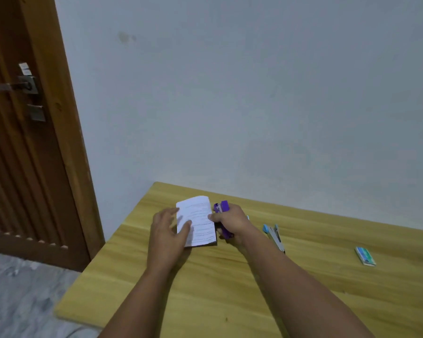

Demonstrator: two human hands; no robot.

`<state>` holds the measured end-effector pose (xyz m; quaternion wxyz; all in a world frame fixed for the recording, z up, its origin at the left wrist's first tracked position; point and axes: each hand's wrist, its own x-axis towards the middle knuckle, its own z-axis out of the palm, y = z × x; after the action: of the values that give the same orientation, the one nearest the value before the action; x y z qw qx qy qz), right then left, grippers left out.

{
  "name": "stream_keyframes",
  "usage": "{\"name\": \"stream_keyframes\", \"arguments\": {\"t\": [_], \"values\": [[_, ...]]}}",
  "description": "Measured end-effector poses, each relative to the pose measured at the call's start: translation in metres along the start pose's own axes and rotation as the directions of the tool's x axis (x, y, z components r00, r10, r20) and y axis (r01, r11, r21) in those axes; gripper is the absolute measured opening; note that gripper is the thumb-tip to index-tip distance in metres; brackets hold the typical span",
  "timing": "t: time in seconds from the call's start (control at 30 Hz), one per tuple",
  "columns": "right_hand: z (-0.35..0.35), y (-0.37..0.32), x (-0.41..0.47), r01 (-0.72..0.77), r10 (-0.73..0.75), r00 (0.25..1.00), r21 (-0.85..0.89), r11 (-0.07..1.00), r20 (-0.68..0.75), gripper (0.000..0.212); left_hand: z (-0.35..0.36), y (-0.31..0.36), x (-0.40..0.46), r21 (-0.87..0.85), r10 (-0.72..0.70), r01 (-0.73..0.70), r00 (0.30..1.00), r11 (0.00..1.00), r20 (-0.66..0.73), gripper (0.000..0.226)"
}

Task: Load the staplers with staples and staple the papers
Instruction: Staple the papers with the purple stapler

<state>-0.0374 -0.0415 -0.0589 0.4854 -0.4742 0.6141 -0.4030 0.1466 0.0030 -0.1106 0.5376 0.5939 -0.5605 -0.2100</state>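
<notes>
A person's two bare hands work over a small sheaf of printed papers (pixel 197 222) lying on a light wooden table (pixel 205 301) set against a pale grey wall (pixel 230 93). The left hand (pixel 167 234) lies on the papers' left edge, its fingers fairly straight and spread, the thumb resting flat on the printed page; it presses the sheets down and grips nothing. The right hand (pixel 230 220) is curled round a purple stapler (pixel 222 215) just at the papers' right edge, with the thumb tip touching that edge; the stapler's far end sticks up beyond the knuckles and its near end shows below the palm. Whether the stapler's mouth has the paper edge in it cannot be told from this view. To the right of the papers, past the right forearm, a light blue and grey stapler (pixel 274 236) lies on the tabletop, lying opened out, partly hidden by the arm. Farther right of the papers, well apart from both staplers, sits a small green and white box of staples (pixel 365 256). Left of the papers, beyond the table's edge, stands a brown wooden door (pixel 22 167) with a metal bolt (pixel 22 86), above a grey mottled floor (pixel 22 301).
</notes>
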Motion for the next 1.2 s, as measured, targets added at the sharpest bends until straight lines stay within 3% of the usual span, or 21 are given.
{"name": "stream_keyframes", "arguments": {"t": [0.1,0.2,0.27,0.37,0.5,0.63,0.87,1.0,1.1,1.2], "values": [[-0.008,0.000,-0.011,-0.033,0.018,0.997,0.209,0.977,0.073,0.019,-0.007,0.013,-0.003,-0.110,-0.129,0.128,0.992,0.986,-0.003,0.061],[-0.009,0.003,-0.015,-0.030,0.011,0.996,0.229,0.973,0.086,0.027,-0.009,0.017,-0.007,-0.103,-0.120,0.136,0.981,0.985,0.151,0.073],[-0.010,0.004,-0.019,-0.015,-0.002,0.997,0.204,0.979,0.082,0.027,-0.011,0.013,-0.006,-0.199,-0.089,0.135,0.970,0.971,0.228,0.074],[-0.011,0.005,-0.023,-0.025,-0.002,0.995,0.271,0.962,0.097,0.029,-0.017,0.013,-0.006,-0.397,-0.048,0.150,0.966,0.906,0.255,0.061],[-0.008,0.001,-0.031,-0.099,0.036,0.987,0.412,0.906,0.156,0.023,-0.021,0.015,-0.005,-0.485,-0.083,0.195,0.967,0.853,0.241,0.038],[-0.010,0.002,-0.034,0.003,-0.045,0.983,0.233,0.972,0.176,0.026,-0.022,0.014,-0.005,-0.485,-0.113,0.227,0.961,0.844,0.253,0.024],[-0.011,-0.006,-0.027,0.170,-0.173,0.965,0.034,0.985,0.197,0.030,-0.026,0.016,-0.004,-0.530,-0.167,0.248,0.966,0.811,0.196,0.014],[-0.004,-0.006,-0.022,0.305,-0.264,0.940,-0.190,0.933,0.215,0.009,-0.028,0.017,-0.005,-0.540,-0.163,0.207,0.978,0.816,0.128,0.007],[-0.002,-0.003,-0.017,0.429,-0.376,0.903,-0.393,0.813,0.206,0.022,-0.027,0.014,-0.004,-0.485,-0.126,0.145,0.989,0.862,0.073,0.007],[-0.012,0.000,-0.013,0.423,-0.369,0.904,-0.328,0.845,0.215,0.011,-0.025,0.006,0.001,-0.485,-0.171,0.160,0.985,0.860,0.023,0.016]]}}
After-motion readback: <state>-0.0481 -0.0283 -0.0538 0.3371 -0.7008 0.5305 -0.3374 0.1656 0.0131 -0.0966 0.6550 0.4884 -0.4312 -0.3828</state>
